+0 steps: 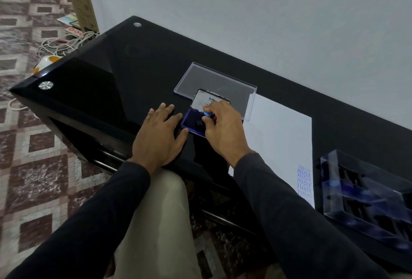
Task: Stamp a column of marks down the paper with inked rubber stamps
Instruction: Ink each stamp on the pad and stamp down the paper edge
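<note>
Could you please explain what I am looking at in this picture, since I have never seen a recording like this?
There is no machine here. A person wears a camera on the head, so the one picture looks forward and down at their own two hands over a glossy black table.

The left hand lies flat, fingers straight, beside an open blue ink pad, its thumb tip at the pad's near edge. The right hand pinches a small blue-handled rubber stamp and holds it at the pad, apparently inking it.

Behind the pad lies a clear plastic lid. To the right lies a white sheet of paper, with a short column of blue marks, some reading FRAGILE. Further right stands a clear case of stamps.
</note>
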{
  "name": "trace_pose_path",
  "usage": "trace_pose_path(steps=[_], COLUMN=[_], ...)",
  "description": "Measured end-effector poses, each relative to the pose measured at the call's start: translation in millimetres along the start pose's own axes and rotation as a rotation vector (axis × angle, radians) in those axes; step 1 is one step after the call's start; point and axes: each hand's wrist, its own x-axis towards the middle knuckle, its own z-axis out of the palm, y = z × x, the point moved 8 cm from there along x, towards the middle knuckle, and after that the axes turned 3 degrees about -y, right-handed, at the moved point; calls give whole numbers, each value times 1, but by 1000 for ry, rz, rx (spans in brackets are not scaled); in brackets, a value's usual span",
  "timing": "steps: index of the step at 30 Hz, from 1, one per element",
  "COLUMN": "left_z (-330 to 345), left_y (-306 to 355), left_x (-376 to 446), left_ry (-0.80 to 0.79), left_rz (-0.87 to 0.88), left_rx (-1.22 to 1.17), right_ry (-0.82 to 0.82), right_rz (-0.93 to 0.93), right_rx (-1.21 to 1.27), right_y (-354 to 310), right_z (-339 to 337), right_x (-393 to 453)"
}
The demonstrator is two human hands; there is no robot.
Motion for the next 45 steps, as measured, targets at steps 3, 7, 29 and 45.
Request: trace_pose_path(steps=[3, 7, 29, 45], left_z=[1, 0, 2, 3], left_y=[0, -1, -1, -2], left_x=[0, 0, 0, 0], left_ry=[-4, -2, -7, -14], left_rz=[-4, -4, -2, -4], left_rx=[3, 3, 22, 25], right_ry=[5, 0, 7, 14], right_rz=[-8, 0, 1, -2], right_rx=[4, 2, 7, 31], right_y=[-1, 0, 0, -2], right_z=[-2, -1, -2, -7], right_x=[-1, 1, 5, 1])
